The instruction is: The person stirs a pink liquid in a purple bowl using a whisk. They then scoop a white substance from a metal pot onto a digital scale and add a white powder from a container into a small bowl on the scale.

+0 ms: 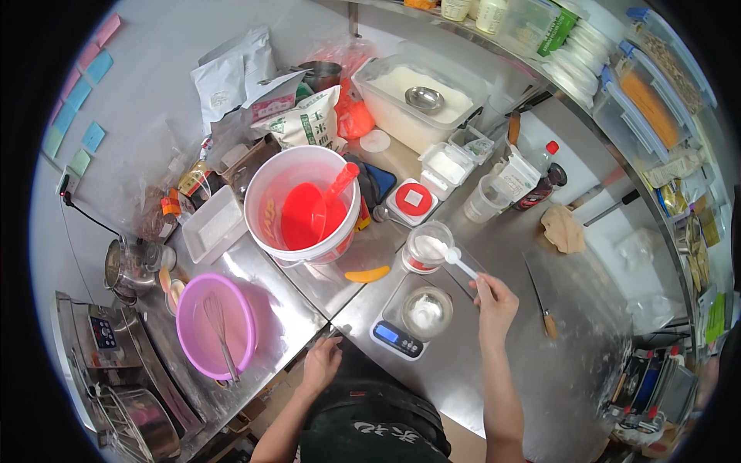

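My right hand (495,300) holds a white plastic measuring spoon (457,258) by its handle. The spoon's bowl is at the rim of a clear tub of white powder (429,246). Nearer to me, a small clear bowl (427,313) with white powder in it rests on a digital kitchen scale (398,340), whose display is lit. My left hand (323,360) is at the steel table's front edge, close to my dark apron (376,416). Its fingers are loosely bent and I see nothing held in them.
Left of the tub stand a white bucket (257,228) with a red scoop (315,211) and a purple basin (185,347) holding a whisk (219,330). A yellow curved scraper (367,274) lies between. Rightward lies a long knife (544,307). Behind is a flour bin (399,124).
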Tool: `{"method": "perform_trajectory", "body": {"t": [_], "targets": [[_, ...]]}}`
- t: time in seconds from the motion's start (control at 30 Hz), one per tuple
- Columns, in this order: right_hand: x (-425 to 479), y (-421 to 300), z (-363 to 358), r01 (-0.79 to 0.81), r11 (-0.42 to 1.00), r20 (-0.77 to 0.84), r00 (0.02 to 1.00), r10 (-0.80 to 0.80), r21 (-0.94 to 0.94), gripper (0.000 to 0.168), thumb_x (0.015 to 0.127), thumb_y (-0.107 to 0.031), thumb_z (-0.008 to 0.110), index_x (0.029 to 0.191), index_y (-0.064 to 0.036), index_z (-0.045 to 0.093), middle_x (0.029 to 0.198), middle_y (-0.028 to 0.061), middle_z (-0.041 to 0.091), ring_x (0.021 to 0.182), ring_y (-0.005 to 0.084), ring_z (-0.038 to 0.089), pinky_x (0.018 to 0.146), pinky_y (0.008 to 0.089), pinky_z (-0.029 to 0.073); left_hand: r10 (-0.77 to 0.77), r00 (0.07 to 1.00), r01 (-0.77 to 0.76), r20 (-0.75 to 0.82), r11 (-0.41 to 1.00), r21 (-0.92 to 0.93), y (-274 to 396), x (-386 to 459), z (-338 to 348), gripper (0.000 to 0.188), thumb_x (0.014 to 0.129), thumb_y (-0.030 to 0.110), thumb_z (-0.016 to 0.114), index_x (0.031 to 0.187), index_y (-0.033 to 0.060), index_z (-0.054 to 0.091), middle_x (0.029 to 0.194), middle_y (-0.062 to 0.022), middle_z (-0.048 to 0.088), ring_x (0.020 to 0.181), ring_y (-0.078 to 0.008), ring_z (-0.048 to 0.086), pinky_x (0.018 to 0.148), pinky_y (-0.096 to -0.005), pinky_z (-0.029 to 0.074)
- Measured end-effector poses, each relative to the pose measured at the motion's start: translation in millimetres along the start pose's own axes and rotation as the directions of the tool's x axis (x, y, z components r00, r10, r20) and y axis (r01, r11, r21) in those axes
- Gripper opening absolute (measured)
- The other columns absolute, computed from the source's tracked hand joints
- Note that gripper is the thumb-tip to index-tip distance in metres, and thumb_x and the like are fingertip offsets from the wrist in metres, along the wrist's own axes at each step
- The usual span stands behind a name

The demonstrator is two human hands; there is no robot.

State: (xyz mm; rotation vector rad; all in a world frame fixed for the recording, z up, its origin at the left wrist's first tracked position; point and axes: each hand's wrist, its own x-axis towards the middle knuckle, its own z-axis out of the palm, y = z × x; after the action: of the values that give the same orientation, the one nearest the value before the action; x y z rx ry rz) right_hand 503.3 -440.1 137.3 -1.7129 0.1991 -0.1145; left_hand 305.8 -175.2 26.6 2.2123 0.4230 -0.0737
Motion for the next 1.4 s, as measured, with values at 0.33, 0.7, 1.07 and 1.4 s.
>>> {"method": "perform_trajectory", "body": {"t": [0.33,0.7,1.07,1.4], "targets": [[88.3,12.5,93.3,0.625,0.263,0.581,0.780,-0.232,-0.735,0.008,0.073,-0.008,0.064,0.076,-0.004,0.071,0.076,0.0184,0.066,0.073,0.0333,0.067,0.065,0.0423,0.052,-0.098,0.995,0.096,-0.028,0.994,-0.053,-12.8,19.8,-6.7,0.028,0.080,0.004,0.062,0.107,0.0021,0.065,0.080,-0.0114,0.059,0.067,-0.0264,0.060,0.066,-0.0380,0.049],[122.3,54.5,115.7,0.614,0.519,0.734,0.678,0.039,-0.595,0.009,0.070,-0.008,0.063,0.071,-0.004,0.071,0.077,0.0202,0.066,0.077,0.0367,0.066,0.073,0.0448,0.053,-0.109,0.993,0.106,-0.035,0.992,-0.064,-21.1,27.5,-4.6,0.028,0.079,0.004,0.061,0.107,0.0017,0.065,0.080,-0.0121,0.060,0.067,-0.0271,0.060,0.066,-0.0379,0.049],[129.8,63.0,108.4,0.806,0.317,0.864,0.485,0.131,-0.500,0.007,0.069,-0.008,0.063,0.070,-0.008,0.070,0.078,0.0184,0.067,0.077,0.0355,0.066,0.071,0.0441,0.053,-0.122,0.992,0.120,-0.027,0.992,-0.044,-21.1,25.6,-6.5,0.027,0.081,0.005,0.059,0.107,0.0018,0.065,0.082,-0.0131,0.061,0.071,-0.0288,0.062,0.068,-0.0387,0.050],[125.7,19.9,100.5,0.308,0.774,0.698,0.679,0.229,-0.554,0.012,0.074,0.000,0.064,0.083,0.003,0.071,0.079,0.0205,0.069,0.066,0.0274,0.069,0.064,0.0360,0.057,-0.116,0.992,0.114,-0.045,0.992,-0.048,-26.9,10.5,-7.5,0.028,0.080,0.004,0.060,0.107,0.0019,0.065,0.084,-0.0138,0.062,0.074,-0.0305,0.062,0.071,-0.0395,0.050]]}}
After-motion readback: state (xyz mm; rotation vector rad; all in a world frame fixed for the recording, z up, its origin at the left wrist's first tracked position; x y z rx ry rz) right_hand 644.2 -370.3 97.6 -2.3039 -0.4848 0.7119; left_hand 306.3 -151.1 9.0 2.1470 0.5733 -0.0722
